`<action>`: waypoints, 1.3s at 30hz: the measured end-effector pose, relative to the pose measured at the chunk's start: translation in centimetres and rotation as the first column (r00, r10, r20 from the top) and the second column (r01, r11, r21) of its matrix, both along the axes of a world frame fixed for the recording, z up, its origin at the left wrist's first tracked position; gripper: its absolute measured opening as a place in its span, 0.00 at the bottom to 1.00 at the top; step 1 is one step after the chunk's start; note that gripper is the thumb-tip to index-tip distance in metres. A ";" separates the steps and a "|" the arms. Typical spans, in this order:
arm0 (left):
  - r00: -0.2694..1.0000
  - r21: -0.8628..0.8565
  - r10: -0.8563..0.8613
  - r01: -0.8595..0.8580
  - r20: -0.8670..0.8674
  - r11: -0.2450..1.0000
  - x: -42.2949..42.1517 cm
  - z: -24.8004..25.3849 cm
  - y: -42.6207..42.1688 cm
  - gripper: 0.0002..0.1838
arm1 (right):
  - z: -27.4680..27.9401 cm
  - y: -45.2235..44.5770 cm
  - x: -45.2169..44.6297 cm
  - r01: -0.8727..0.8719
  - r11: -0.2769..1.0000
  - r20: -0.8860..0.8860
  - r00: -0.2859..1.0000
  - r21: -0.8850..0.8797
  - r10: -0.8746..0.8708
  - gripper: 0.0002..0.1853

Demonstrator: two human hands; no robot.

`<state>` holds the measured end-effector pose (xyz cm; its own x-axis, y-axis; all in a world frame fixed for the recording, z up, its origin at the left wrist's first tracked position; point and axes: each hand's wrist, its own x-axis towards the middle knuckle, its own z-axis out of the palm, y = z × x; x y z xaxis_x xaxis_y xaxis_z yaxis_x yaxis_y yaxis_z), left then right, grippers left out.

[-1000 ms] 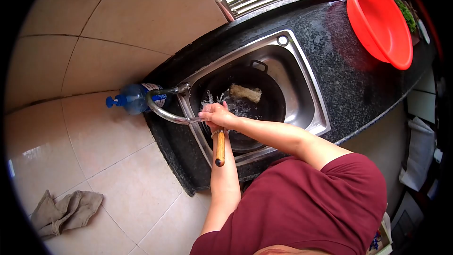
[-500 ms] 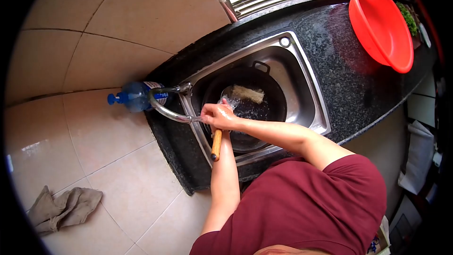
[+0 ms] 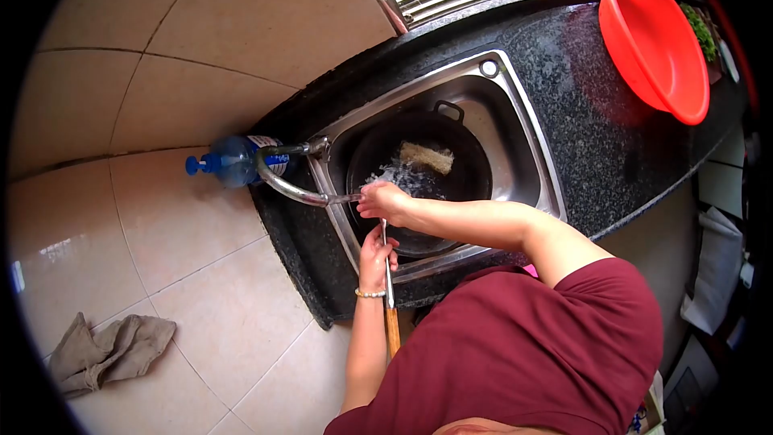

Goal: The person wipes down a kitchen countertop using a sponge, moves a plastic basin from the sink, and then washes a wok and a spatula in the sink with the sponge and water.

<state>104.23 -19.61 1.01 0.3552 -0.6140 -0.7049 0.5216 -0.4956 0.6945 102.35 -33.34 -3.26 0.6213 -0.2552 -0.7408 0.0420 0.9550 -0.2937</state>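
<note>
My left hand, a beaded bracelet at its wrist, is closed around the metal shaft of a wooden-handled cooking utensil. The wooden handle points back towards my body, and its far end is hidden beneath my right hand. Bent over that end, my right hand has its fingers together, close to the mouth of the curved tap. Running water splashes below it into a dark wok standing in the steel sink. A tan scrubbing pad lies in the wok.
A red basin leans at the right on the black counter. Behind the tap is a blue pump bottle against the tiled wall. A grey-brown cloth lies at lower left. Leafy greens show behind the basin.
My left hand has drawn back towards my body, sliding out from under my right hand. The utensil's handle has come back with it. My right hand has shifted slightly right, near the tap.
</note>
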 end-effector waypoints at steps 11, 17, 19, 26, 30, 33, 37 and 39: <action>0.856 -0.019 0.033 -0.027 0.515 0.999 -0.7 0.2 6.3 0.10 | 2.2 -4.3 6.6 0.125 0.992 0.093 0.988 0.008 -0.125 0.09; 0.936 0.245 0.085 -0.176 0.340 0.954 0.7 0.8 7.1 0.16 | 1.8 -10.7 6.2 -0.043 0.980 0.329 0.939 -0.192 0.105 0.16; 0.938 0.232 0.151 -0.229 0.312 0.945 1.0 0.8 6.9 0.22 | -0.8 -11.9 4.1 -0.238 0.770 0.117 0.920 -0.591 0.375 0.16; 0.937 0.107 0.248 -0.280 0.247 0.954 0.5 -2.0 5.8 0.15 | -13.2 -6.5 -9.5 -0.776 -0.553 -0.952 0.262 -0.305 0.157 0.18; 0.916 -0.009 0.323 -0.331 0.237 0.944 -0.6 -2.2 3.9 0.11 | -12.4 -8.4 -10.3 -0.628 -0.768 -0.986 -0.006 -0.127 0.168 0.13; 0.894 -0.039 0.304 -0.309 0.330 0.950 -1.2 -1.5 2.1 0.10 | -15.8 -10.7 -9.8 -0.840 -0.353 -0.865 0.483 -0.413 -0.137 0.21; 0.847 -0.134 0.305 -0.274 0.436 0.952 -1.5 -0.1 -0.3 0.06 | -19.4 -5.5 -1.6 -0.453 0.245 -0.513 0.797 -0.857 -0.320 0.25; 0.843 -0.137 0.284 -0.249 0.457 0.959 -1.2 0.4 -1.0 0.04 | -15.7 -3.3 1.5 -0.201 0.610 -0.271 0.962 -0.766 -0.023 0.21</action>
<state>103.06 -20.61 1.44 0.7885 -0.4889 -0.3730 0.2313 -0.3263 0.9166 103.85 -36.64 -18.98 0.5134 -0.7567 -0.4048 -0.2057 0.3494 -0.9141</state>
